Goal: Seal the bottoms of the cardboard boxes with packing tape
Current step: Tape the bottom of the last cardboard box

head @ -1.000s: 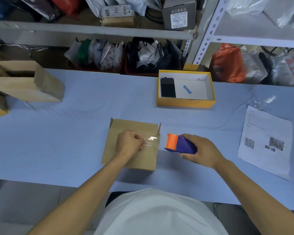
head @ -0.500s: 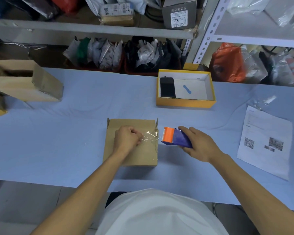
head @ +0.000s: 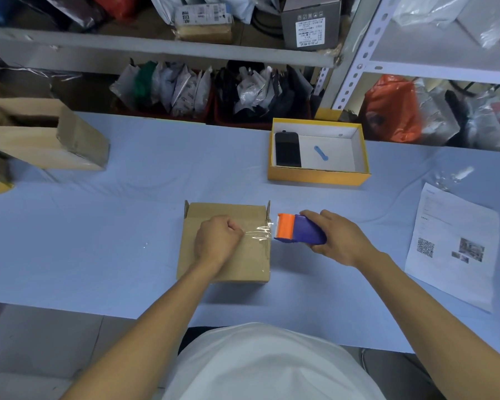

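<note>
Open cardboard carton: far left table edge. Bare blue table between it and the cardboard box, centre, near front edge. Left hand: fisted on box, pinching clear tape. Tape dispenser: just off box's right edge, gripped by right hand. Yellow tray: behind. Printed sheet: right.

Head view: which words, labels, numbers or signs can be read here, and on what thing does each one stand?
No text can be read.
Grey box on the shelf: white label, print too small.
Brown packet on the shelf: barcode label, blurred.
Paper sheet on the table: QR code and faint lines, unreadable.
</note>
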`<state>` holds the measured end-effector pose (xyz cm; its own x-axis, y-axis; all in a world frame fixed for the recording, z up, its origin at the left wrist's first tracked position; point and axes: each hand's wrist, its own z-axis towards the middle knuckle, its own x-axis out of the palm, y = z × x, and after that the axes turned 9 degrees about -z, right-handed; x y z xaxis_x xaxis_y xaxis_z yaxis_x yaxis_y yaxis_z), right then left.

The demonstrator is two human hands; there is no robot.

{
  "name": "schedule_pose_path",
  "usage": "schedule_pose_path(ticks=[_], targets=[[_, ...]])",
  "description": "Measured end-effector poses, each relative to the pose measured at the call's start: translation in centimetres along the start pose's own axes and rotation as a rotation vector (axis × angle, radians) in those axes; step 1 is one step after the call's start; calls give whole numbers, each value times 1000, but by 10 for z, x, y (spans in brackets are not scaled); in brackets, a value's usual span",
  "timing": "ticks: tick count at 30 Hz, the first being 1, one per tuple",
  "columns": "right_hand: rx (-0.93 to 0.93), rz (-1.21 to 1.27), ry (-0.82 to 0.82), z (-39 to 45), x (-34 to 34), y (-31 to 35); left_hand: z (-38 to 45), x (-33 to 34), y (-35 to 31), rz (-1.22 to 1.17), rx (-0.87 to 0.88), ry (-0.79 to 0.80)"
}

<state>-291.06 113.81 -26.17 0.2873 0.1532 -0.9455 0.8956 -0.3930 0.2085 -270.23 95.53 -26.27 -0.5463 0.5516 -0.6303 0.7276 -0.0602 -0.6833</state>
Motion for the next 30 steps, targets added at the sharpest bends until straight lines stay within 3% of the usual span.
schedule_pose_path(ticks=[2, 4, 6, 8, 12, 16, 21, 26, 30], targets=[[0, -10, 27, 3, 3, 2, 1, 2, -4, 212, 3, -19], [0, -7, 49, 5, 6, 4, 2, 3, -9, 364, 119, -37], [7, 1, 55, 6, 7, 4, 1, 8, -11, 271, 387, 45], [27, 22, 49, 7, 9, 5, -6, 17, -8, 123, 530, 172], [45, 109, 52, 4, 11, 2, -11, 34, 10, 190, 554, 68], [50, 236, 102, -2, 2, -17, -6, 34, 12, 210, 559, 76], [24, 147, 206, 13, 2, -5, -8, 33, 15, 239, 592, 85], [202, 246, 400, 37, 3, 7, -7, 39, 13, 323, 643, 81], [209, 137, 461, 36, 6, 7, -7, 43, 16, 416, 677, 59]])
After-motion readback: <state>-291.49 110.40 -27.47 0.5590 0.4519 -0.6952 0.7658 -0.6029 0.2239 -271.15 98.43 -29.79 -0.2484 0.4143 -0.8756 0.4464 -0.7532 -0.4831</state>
